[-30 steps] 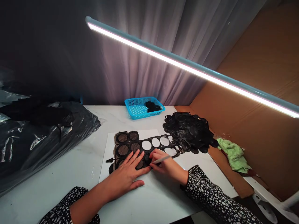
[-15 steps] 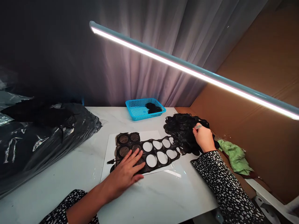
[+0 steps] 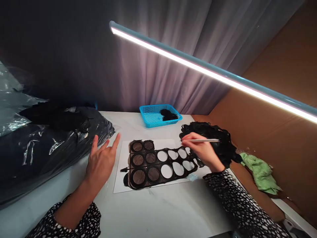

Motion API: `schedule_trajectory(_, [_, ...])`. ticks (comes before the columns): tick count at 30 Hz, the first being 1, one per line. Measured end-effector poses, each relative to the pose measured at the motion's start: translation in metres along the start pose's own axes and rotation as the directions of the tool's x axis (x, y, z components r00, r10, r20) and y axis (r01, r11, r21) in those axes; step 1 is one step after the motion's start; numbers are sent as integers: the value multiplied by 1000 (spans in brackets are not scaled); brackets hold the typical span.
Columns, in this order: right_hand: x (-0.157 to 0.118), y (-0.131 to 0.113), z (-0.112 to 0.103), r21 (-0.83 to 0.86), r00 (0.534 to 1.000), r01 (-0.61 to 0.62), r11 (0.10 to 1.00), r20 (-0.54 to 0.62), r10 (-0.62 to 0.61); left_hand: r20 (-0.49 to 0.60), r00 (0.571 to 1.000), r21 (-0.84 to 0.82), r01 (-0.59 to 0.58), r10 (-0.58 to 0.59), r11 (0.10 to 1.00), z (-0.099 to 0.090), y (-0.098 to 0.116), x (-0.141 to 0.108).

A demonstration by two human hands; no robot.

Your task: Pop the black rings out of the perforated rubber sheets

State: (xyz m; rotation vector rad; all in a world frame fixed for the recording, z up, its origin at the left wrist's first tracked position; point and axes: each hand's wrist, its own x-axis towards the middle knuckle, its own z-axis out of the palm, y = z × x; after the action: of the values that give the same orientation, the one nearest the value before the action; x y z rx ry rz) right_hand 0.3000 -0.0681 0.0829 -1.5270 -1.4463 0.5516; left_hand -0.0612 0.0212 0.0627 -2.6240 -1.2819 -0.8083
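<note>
Fingertips of right hand [image 3: 201, 148] blurred; black pile [image 3: 210, 135] partly hidden behind.

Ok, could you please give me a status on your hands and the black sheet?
Left hand raised, right hand gripping pale tool. Black sheet flat, partly holed. Black pile near its right end.

Tabletop [image 3: 158, 211]: white, smooth, glossy, faint marbling. Basket [image 3: 153, 123]: blue perforated plastic. Bag [image 3: 49, 158]: thin clear plastic, wrinkled, shiny, over dark contents. Curtain [image 3: 158, 66]: grey cloth, pleated, matt. Towel [image 3: 261, 175]: green cloth, rough. Side panel [image 3: 279, 76]: brown, matt, cardboard-like. Sleeves: patterned cloth, left [image 3: 90, 221], right [image 3: 242, 205]. Sheet [image 3: 118, 185]: white, smooth.
</note>
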Motion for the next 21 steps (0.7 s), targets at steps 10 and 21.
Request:
schedule_trajectory(10, [9, 3, 119, 76, 875, -20, 997, 483, -19, 335, 870, -224, -301, 363, 927, 56, 47, -43])
schedule_trajectory(21, [4, 6, 118, 98, 879, -64, 993, 476, 10, 385, 859, -281, -239, 337, 930, 50, 45, -44])
